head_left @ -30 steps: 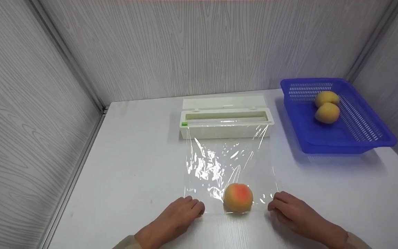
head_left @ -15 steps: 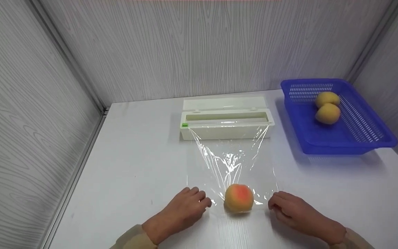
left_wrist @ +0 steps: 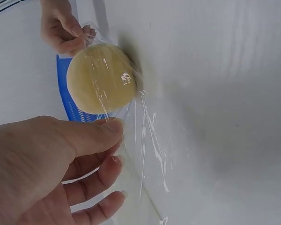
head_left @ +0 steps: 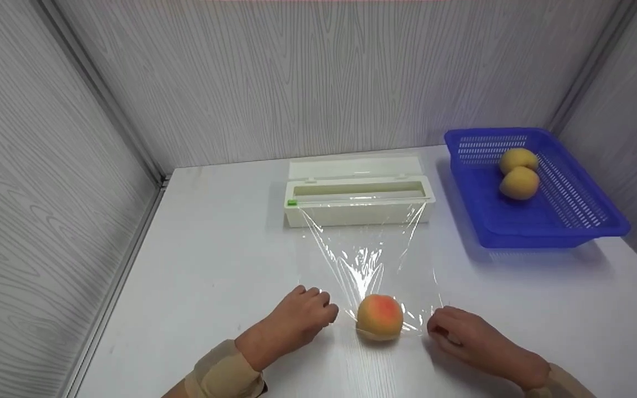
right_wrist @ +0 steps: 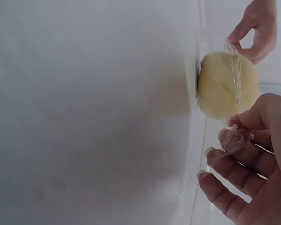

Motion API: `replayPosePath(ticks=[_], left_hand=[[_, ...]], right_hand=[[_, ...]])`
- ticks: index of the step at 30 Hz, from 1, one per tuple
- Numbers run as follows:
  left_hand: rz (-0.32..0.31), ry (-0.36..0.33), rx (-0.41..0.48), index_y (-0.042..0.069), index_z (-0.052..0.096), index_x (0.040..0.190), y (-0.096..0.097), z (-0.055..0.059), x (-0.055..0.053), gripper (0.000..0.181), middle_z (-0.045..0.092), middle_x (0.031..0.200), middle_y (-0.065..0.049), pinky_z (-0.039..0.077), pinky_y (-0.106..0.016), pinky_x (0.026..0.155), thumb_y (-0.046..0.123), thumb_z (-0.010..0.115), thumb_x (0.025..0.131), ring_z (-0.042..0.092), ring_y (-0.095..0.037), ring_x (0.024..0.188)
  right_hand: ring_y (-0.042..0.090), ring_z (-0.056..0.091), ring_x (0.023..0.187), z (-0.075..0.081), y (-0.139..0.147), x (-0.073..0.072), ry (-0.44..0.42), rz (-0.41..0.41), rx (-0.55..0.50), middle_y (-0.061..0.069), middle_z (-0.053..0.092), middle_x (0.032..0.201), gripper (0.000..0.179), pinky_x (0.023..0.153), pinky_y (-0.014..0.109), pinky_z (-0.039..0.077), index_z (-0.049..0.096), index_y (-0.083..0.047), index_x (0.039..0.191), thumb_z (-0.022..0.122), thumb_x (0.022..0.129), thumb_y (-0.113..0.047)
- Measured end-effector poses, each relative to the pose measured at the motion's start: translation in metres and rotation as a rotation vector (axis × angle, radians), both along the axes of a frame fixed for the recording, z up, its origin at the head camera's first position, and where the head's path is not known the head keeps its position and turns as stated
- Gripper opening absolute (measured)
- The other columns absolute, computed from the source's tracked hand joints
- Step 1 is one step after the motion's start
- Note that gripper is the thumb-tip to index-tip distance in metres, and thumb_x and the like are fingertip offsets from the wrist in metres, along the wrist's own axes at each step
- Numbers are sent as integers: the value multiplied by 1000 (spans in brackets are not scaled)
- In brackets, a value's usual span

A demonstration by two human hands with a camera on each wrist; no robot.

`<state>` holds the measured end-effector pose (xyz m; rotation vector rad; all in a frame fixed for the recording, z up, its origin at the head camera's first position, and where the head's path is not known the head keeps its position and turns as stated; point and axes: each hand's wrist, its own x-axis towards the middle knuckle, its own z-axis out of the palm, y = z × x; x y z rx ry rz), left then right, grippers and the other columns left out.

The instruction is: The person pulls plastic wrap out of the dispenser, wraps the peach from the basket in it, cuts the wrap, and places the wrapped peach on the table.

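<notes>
Clear plastic wrap (head_left: 363, 260) stretches from a white dispenser box (head_left: 357, 213) toward the front of the table, drawn into creases that meet near a peach (head_left: 379, 317). The wrap's front edge crosses the peach, which sits between the two hands. To the peach's left, my left hand (head_left: 302, 318) pinches one corner of the wrap between thumb and forefinger, as the left wrist view shows. On the other side my right hand (head_left: 470, 337) pinches the opposite corner; a crumpled bit of film (right_wrist: 237, 139) bunches at its fingertips in the right wrist view.
A blue plastic basket (head_left: 476, 218) holding two yellow peaches (head_left: 519, 174) stands at the back right. The dispenser's lid (head_left: 356, 165) is raised behind it, and a small green piece (head_left: 292, 203) sits at its left end. Grey wood-grain panels (head_left: 307, 72) enclose the table.
My left hand has moved up and inward toward the peach, pulling its side of the wrap into converging folds. The right hand stays nearly in place. The whole view has shifted slightly.
</notes>
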<state>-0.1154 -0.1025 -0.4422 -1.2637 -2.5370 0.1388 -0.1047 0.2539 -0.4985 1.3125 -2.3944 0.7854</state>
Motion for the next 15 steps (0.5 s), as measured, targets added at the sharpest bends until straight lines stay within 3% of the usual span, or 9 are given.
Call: replayPosePath(ticks=[4, 6, 9, 12, 15], left_hand=[[46, -98, -14, 19, 66, 89, -3, 0, 0, 11, 62, 79, 3, 35, -23, 57, 15, 75, 85, 57, -14, 71], [66, -102, -16, 19, 65, 93, -2, 1, 0, 13, 63, 83, 2, 37, -23, 58, 15, 75, 85, 57, -14, 73], [75, -23, -12, 17, 62, 99, 6, 1, 0, 19, 62, 90, 1, 42, -25, 62, 15, 74, 85, 57, -15, 79], [38, 59, 31, 16, 60, 108, 24, 1, 0, 26, 62, 102, -1, 49, -27, 71, 19, 72, 86, 58, -16, 90], [-23, 91, 63, 17, 56, 121, 47, -4, 3, 45, 60, 115, 0, 52, -29, 81, 45, 68, 88, 59, -17, 103]], right_hand=[[-1, 49, 78, 0, -1, -2, -11, 7, -15, -11, 57, 87, 30, 68, 9, 41, 61, -15, 95, 73, 77, 6], [-1, 49, 77, 0, -1, -3, -11, 12, -18, -11, 57, 86, 30, 68, 9, 41, 61, -15, 95, 73, 77, 6], [0, 49, 77, 0, -1, -3, -10, 20, -22, -10, 57, 86, 29, 68, 9, 41, 61, -15, 95, 74, 78, 5], [0, 51, 77, -1, -2, -3, -20, 22, -26, -10, 58, 86, 25, 68, 9, 42, 62, -16, 94, 74, 81, 1], [-1, 51, 76, -1, -4, -3, -36, 21, -28, -11, 58, 86, 19, 68, 9, 42, 62, -16, 94, 73, 85, -3]])
